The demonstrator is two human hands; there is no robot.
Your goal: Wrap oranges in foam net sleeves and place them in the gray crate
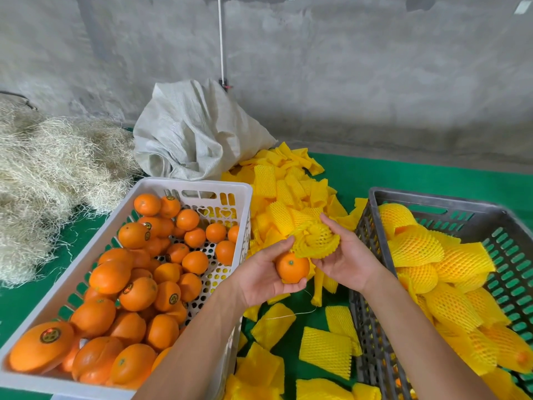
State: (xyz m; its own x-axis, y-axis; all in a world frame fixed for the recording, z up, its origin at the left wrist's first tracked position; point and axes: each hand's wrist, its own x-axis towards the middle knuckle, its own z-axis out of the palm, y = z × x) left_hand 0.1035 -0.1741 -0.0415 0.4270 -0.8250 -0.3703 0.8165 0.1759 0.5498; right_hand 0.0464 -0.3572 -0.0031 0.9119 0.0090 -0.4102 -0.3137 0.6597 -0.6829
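Observation:
My left hand cups a bare orange in its palm between the two crates. Just above the orange, my right hand holds a yellow foam net sleeve, spread open with its fingers; my left fingertips also touch the sleeve's edge. The gray crate stands at the right and holds several oranges wrapped in yellow sleeves. A white crate at the left is full of bare oranges.
A pile of loose yellow foam sleeves lies on the green table surface between and behind the crates, with more in front. A grey woven sack and a heap of straw-like fibre sit at the back left against the concrete wall.

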